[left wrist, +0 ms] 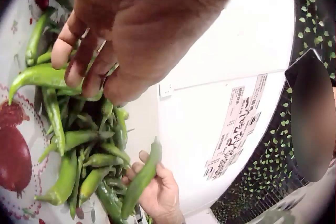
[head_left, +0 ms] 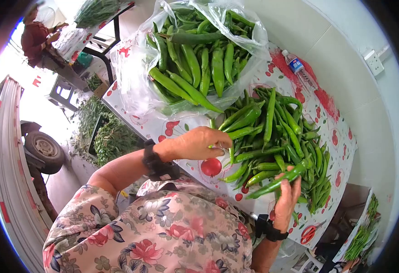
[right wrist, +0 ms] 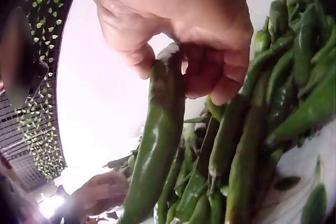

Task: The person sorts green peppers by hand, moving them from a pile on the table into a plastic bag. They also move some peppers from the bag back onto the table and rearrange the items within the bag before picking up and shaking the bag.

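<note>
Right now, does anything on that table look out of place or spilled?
Just one thing: beyond the loose peppers, a plastic bottle lies on its side on red netting instead of standing. I see no spill around it.

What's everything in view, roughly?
Loose peppers: many, green, piled on tablecloth
Held pepper: one, green, right grip
Pepper bag: one, clear, beyond pile
Tablecloth: one, white and red, under pile
Netting: one, red, on tablecloth
Bottle: one, clear, on netting
Scissors: one pair, red, tablecloth corner
Leafy greens: heap, green, left of tablecloth
Vehicle: one, whitish, far left
Other person: one, maroon top, upper left
Wristbands: two, black, worn
Left grip: one, bare, pile's edge
Right grip: one, bare, holding pepper
</note>
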`<action>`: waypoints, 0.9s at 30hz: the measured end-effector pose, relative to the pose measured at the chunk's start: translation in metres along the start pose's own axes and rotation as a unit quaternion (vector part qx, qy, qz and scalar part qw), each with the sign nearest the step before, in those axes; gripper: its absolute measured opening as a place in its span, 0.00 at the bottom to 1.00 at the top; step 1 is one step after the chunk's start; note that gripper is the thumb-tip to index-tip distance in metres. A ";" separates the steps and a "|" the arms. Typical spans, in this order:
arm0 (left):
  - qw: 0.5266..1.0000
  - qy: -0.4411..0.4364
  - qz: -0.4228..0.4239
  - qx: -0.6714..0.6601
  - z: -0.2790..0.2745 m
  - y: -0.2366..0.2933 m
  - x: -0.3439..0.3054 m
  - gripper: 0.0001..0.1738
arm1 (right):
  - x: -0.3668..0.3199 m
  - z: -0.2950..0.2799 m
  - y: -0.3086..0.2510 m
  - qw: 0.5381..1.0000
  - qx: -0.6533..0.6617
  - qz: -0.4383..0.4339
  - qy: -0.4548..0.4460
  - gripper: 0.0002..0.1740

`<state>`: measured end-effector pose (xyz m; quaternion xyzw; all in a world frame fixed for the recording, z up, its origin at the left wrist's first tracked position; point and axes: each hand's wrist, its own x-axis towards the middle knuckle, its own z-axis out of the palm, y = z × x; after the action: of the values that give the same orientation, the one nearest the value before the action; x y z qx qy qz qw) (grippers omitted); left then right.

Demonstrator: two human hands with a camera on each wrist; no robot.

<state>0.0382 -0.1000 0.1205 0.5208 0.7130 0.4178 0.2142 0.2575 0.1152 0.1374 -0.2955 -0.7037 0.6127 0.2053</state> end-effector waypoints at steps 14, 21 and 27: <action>0.992 0.106 -0.015 0.059 -0.066 0.025 -0.041 0.16 | 0.058 -0.021 0.023 0.916 -0.371 -0.141 0.059 0.28; 0.968 0.243 -0.031 0.051 -0.101 0.044 -0.066 0.15 | 0.043 -0.002 0.018 0.889 -0.423 -0.141 0.103 0.27; 0.922 0.382 0.024 -0.058 -0.132 0.056 -0.088 0.11 | 0.040 0.016 0.014 0.875 -0.416 -0.192 0.157 0.21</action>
<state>0.0043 -0.2243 0.2292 0.3251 0.7026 0.6307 -0.0543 0.2199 0.1306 0.1181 -0.3051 -0.8950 0.1569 0.2852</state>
